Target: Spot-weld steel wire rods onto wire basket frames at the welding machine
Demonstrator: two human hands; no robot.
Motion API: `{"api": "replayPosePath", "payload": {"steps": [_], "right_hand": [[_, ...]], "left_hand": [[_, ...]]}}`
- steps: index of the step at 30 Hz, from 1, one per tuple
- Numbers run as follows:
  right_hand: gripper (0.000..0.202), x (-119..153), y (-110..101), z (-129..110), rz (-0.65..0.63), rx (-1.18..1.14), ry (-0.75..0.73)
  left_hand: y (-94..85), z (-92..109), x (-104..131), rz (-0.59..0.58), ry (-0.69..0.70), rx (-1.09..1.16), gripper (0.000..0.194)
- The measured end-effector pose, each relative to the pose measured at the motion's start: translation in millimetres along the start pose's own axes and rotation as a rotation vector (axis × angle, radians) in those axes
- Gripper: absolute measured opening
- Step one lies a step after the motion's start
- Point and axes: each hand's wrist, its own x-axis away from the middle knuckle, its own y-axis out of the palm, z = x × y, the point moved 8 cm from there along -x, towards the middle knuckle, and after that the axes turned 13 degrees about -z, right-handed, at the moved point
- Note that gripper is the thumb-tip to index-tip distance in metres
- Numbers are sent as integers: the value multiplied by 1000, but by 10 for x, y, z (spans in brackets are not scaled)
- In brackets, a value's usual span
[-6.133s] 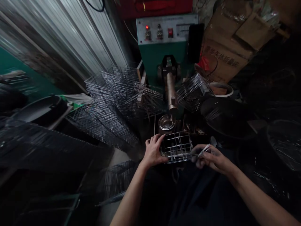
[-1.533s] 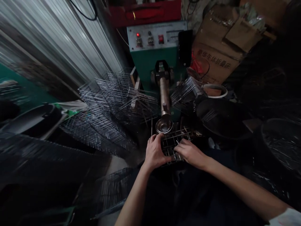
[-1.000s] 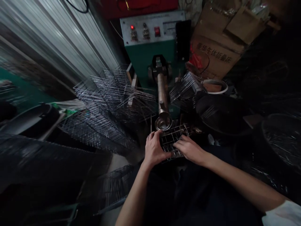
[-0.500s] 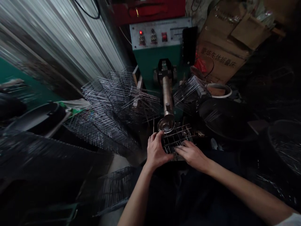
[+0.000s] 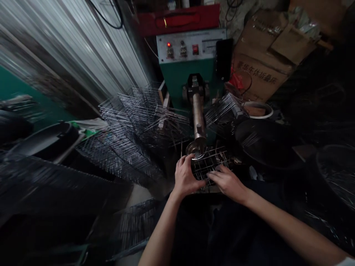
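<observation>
A small wire grid (image 5: 208,164) is placed directly below the round metal cup (image 5: 196,149), which is taken as landmark. The grid's left side is gripped by the left hand (image 5: 186,178), thumb and fingers spread wide, below and left of the cup. The grid is touched by the half-curled fingers of the right hand (image 5: 227,183), below and right of the cup; whether anything is pinched there cannot be told. Above the cup, a metal arm (image 5: 198,112) is held out from a green machine (image 5: 188,72). Wire racks (image 5: 124,129) are piled left of the cup.

The wire grid (image 5: 210,163), of thin crossed metal rods, lies slightly tilted between the two hands (image 5: 186,177) (image 5: 227,183), just near of the round metal dish (image 5: 196,149).
</observation>
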Motion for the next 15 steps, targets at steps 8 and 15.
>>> {"api": "replayPosePath", "payload": {"steps": [8, 15], "right_hand": [[35, -169, 33, 180, -12, -7, 29], [35, -216, -6, 183, -4, -50, 55]], "left_hand": [[-73, -51, -206, 23, 1, -17, 92], [-88, -51, -232, 19, 2, -24, 91]]}}
